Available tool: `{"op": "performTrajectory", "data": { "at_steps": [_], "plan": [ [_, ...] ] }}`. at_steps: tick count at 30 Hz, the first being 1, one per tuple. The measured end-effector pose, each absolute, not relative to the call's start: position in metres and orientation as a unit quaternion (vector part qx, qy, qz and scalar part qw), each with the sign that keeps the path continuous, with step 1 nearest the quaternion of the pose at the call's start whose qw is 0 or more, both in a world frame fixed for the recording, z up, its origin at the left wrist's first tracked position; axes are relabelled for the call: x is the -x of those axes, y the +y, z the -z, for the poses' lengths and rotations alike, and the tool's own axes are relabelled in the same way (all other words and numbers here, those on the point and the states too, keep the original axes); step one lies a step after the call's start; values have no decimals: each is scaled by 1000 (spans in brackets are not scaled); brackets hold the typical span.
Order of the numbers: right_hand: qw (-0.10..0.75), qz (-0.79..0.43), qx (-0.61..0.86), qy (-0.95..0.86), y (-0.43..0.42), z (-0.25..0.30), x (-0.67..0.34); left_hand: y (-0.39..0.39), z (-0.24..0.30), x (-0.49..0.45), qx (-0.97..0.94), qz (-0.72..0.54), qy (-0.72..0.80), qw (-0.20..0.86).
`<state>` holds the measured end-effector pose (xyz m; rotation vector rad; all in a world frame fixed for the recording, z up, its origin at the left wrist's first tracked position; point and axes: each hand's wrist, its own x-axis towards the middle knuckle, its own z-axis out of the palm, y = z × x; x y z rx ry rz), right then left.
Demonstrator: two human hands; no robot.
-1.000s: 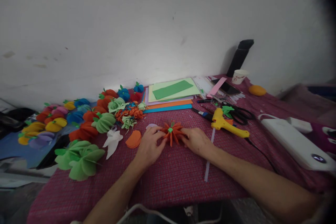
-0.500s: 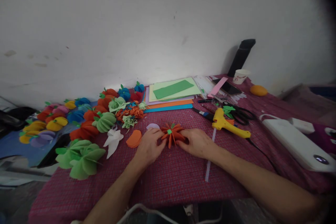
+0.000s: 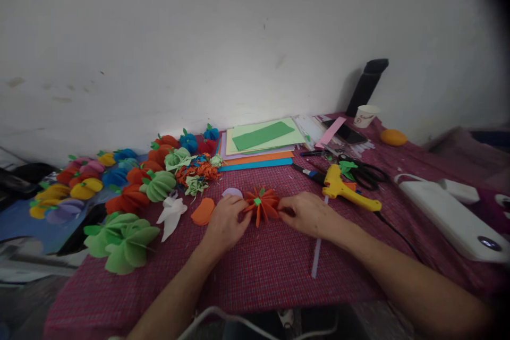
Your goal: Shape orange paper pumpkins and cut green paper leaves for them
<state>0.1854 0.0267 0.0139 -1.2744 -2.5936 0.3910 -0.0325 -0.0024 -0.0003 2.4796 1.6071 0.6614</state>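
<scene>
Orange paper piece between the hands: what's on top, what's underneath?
On the orange paper piece: a small bright-green patch near the centre, a darker green tip just behind it. Underneath: can't be seen, its own folds cover that; tablecloth shows around it.

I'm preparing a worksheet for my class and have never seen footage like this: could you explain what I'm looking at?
There is no machine here: a person works with a bare left hand and right hand. One camera, worn on the head, looks forward and down. Between the hands is an orange paper ornament with a green centre; both hands are at its sides, though how firmly it is held is unclear. On the checked tablecloth lie green paper ornaments to the left, paper sheets behind, and a yellow glue gun and scissors to the right.
</scene>
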Motion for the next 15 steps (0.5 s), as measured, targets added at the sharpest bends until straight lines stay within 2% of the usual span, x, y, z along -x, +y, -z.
{"op": "performTrajectory", "data": {
  "at_steps": [7, 15],
  "plan": [
    [153, -76, 509, -844, 26, -10, -183, -2, 1, 32, -818, -221, 529, 50],
    [179, -96, 453, -868, 23, -7, -179, -2, 1, 31, -817, -215, 532, 51]
  ]
}}
